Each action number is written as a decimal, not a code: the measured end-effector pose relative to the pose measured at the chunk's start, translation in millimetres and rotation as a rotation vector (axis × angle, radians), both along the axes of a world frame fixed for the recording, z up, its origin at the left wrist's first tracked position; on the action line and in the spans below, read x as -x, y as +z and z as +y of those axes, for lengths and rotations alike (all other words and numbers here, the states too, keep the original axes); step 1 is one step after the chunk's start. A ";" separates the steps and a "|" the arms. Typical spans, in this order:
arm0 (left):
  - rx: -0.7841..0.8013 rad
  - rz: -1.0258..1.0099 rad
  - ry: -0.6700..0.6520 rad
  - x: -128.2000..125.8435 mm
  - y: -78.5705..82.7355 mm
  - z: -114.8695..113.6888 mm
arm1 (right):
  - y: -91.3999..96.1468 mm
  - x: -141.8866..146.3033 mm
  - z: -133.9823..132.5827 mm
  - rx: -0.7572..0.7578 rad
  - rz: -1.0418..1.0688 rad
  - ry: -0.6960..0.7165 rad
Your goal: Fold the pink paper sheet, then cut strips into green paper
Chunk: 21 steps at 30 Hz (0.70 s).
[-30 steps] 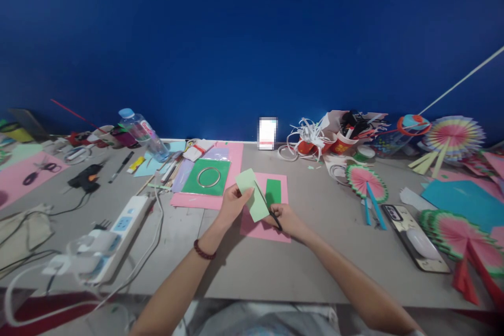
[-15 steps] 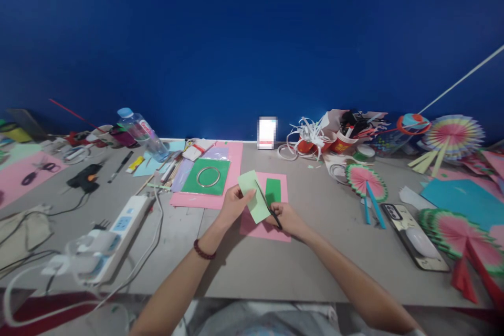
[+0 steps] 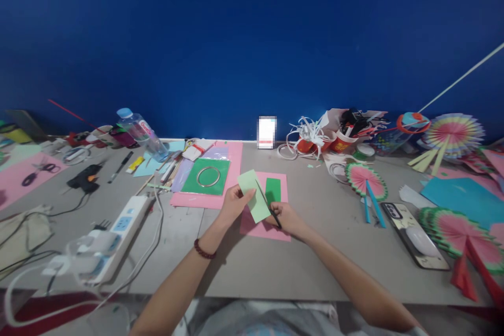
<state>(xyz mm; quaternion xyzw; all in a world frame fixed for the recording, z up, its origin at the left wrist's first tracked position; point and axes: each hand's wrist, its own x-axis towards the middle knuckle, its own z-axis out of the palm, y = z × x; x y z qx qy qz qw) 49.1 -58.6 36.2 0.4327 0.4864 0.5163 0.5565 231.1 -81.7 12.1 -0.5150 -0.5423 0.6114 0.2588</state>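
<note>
left hand [image 3: 233, 202] pinching light-green paper [image 3: 255, 206] above pink sheet [image 3: 255, 228] | right hand [image 3: 288, 219] gripping scissors [image 3: 277, 220] at paper's edge | red cup [image 3: 343, 143] with black items [image 3: 350, 119] inside | grey table [image 3: 303, 275], blue wall [image 3: 252, 37] behind

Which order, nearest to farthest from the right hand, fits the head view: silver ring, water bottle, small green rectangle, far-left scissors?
1. Small green rectangle: just beyond the right hand.
2. Silver ring: to its left.
3. Water bottle: farther left.
4. Far-left scissors: near the left edge.
</note>
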 end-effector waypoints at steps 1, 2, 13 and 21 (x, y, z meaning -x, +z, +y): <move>0.001 0.002 0.004 -0.1 0.4 -0.1 | 0.4 0.2 -0.1 -0.003 0.000 -0.002; 0.001 0.004 0.007 -0.3 0.8 -0.3 | 0.9 0.5 -0.3 -0.005 0.000 -0.002; 0.001 -0.001 0.011 -0.6 1.2 -0.3 | 5.2 -0.1 -1.3 -0.004 -0.011 0.014; 0.023 -0.011 -0.009 -1.1 4.1 -1.6 | 7.8 0.7 -1.6 -0.017 -0.016 0.013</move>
